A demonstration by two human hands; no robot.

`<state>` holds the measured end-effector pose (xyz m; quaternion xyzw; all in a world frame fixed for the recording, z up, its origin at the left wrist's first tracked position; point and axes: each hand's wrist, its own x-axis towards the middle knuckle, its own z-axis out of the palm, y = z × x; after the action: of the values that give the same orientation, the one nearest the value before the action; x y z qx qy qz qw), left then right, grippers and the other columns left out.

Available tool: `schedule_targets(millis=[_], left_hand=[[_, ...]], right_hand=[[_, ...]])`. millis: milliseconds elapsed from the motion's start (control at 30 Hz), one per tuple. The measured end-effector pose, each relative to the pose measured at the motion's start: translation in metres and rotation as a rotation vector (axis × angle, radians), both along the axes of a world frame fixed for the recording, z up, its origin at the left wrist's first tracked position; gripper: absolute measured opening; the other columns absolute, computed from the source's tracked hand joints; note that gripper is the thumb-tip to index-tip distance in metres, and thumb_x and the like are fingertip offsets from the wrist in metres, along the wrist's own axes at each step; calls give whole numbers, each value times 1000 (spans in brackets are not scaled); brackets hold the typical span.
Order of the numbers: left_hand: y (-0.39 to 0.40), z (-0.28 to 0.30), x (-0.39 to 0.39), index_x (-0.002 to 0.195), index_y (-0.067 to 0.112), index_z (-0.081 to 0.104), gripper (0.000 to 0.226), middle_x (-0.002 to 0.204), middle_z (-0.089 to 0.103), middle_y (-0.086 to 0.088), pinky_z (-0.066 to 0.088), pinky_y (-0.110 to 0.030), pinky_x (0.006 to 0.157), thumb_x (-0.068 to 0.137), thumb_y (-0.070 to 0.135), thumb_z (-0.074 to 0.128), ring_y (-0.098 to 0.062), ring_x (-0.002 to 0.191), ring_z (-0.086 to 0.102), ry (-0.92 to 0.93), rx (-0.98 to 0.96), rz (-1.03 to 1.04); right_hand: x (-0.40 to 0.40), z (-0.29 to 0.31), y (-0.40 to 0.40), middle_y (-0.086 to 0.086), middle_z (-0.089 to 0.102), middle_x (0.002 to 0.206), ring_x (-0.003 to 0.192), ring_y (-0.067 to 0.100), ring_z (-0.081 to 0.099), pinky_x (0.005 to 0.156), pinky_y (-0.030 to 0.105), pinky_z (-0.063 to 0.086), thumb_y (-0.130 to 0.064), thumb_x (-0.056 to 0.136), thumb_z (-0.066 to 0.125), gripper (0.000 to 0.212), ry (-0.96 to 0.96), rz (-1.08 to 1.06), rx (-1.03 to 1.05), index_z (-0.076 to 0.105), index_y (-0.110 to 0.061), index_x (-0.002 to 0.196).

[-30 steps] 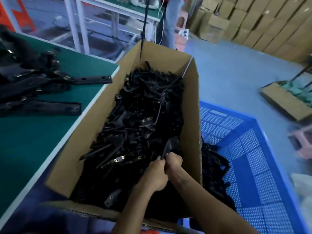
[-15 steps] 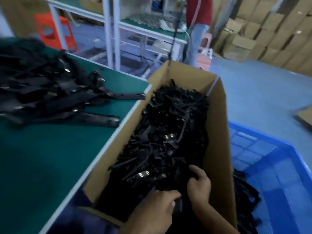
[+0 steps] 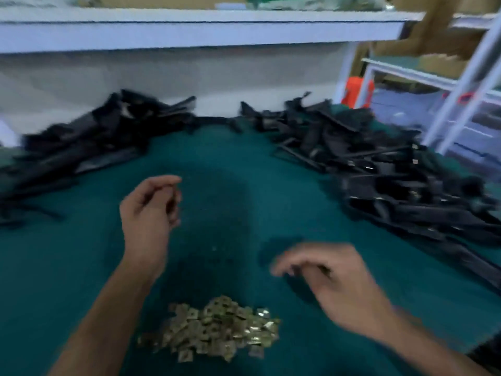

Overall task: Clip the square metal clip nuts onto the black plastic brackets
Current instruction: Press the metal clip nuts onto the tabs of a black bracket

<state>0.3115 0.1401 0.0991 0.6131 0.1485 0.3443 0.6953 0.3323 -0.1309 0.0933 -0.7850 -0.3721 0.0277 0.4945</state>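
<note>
A heap of square, brass-coloured metal clip nuts (image 3: 214,328) lies on the green table (image 3: 233,191) near its front edge, between my forearms. Black plastic brackets are piled at the back left (image 3: 89,142) and in a larger pile along the right side (image 3: 385,169). My left hand (image 3: 149,210) hovers above the table's middle left with loosely curled fingers and holds nothing. My right hand (image 3: 333,278) hangs palm down to the right of the clip nuts, blurred by motion, fingers relaxed and empty. Neither hand touches a bracket or a nut.
A white shelf (image 3: 200,31) runs above the back of the table, with a pale wall panel below it. A white metal rack frame (image 3: 458,85) and an orange object (image 3: 356,90) stand beyond the table's right end.
The view has swung left from the cardboard box of brackets to the green table. Both hands have come out of the box and now hover empty over the table.
</note>
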Motion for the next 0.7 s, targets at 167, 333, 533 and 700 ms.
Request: schedule_targets(millis=[167,333,533,700], left_hand=[[39,-33,-3,68,23,58,20,54,25,5,19,-23,46,84,15,50,-15,46,17,-44,-215,173],[30,-31,12,63,19,63,19,47,40,4,21,-19,43,80,18,53,-7,40,28,96,75,64],[27,-32,17,61,11,56,17,46,34,11,21,-14,42,78,15,54,-4,42,26,133,125,196],[27,-32,19,61,8,54,20,44,30,9,19,-12,39,78,18,54,-3,39,22,193,131,190]], right_hand=[[113,-16,130,10,73,116,105,20,70,95,33,56,18,95,41,43,209,-150,-15,71,-1,118],[235,-13,210,7,73,97,80,11,63,83,26,51,9,87,45,40,272,-493,28,76,-15,94],[350,-11,254,11,64,128,116,20,60,94,17,46,-5,92,59,24,149,-533,-252,75,-5,110],[369,-20,281,20,67,123,111,32,64,87,39,59,-2,88,50,27,31,-510,-337,70,8,103]])
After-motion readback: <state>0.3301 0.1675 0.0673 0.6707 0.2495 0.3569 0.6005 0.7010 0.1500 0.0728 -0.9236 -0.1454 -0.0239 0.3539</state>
